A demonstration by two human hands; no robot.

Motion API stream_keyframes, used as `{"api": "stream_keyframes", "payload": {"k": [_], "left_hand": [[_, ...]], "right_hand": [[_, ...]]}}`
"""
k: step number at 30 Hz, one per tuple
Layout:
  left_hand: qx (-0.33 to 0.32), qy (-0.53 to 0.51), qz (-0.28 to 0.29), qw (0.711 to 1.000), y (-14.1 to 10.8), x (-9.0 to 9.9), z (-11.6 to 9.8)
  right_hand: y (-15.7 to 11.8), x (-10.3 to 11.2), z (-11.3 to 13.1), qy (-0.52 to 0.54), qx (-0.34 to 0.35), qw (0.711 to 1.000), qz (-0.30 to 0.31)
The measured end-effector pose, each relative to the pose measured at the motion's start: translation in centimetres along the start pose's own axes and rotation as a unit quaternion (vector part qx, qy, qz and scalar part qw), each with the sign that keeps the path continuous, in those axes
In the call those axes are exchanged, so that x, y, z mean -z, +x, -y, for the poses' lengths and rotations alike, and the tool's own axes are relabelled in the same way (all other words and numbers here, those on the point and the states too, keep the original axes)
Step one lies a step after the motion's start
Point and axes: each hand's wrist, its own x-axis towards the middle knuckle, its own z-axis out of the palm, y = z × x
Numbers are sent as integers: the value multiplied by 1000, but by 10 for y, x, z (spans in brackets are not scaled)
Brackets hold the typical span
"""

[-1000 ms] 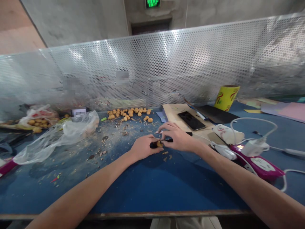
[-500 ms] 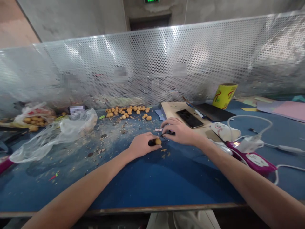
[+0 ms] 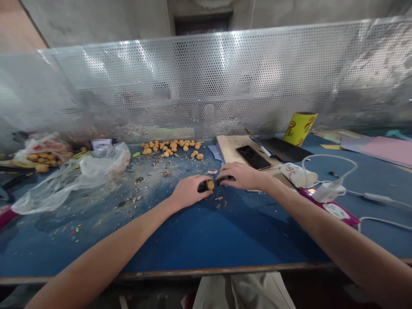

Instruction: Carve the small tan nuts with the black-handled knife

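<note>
Inside the clasping left grip (image 3: 189,191) sits a dark cylinder (image 3: 206,186), tan end facing right.

A black smartphone (image 3: 253,157) lies on a tan board (image 3: 227,146). A yellow cylinder (image 3: 300,129) stands beside a black sheet (image 3: 286,148). A magenta power strip (image 3: 352,220) carries a white charger (image 3: 330,191). Beyond the perforated panel (image 3: 206,64): a dark recess (image 3: 202,24), possibly a doorway.

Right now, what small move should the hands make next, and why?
Probably ease the dark object in the right hand toward the tan end of the dark piece in the left hand: that end faces it across a narrow gap, and small tan scraps lie close by.
</note>
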Motion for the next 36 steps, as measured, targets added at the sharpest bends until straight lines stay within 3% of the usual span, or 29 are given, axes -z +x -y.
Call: {"api": "stream_keyframes", "payload": {"k": [5, 12, 17, 22, 27, 33, 36], "left_hand": [[23, 9, -13, 1000, -1, 2, -2], [35, -9, -57, 998, -3, 0, 0], [23, -13, -90, 996, -5, 0, 0], [5, -7, -91, 996, -5, 2, 0], [-8, -10, -94, 996, -4, 2, 1], [-28, -26, -88, 995, -1, -3, 1], [-13, -44, -79, 996, 0, -5, 2]], "right_hand": [[-5, -15, -5, 10, -31, 999, -1], [-2, -21, 10, 6, -93, 993, -77], [2, -18, 22, 92, -180, 970, -135], [7, -27, 24, 240, -249, 925, -161], [9, -36, 27, 362, -223, 890, -165], [8, -39, 29, 318, -206, 910, -169], [6, -36, 29, 345, -197, 905, -156]]}}
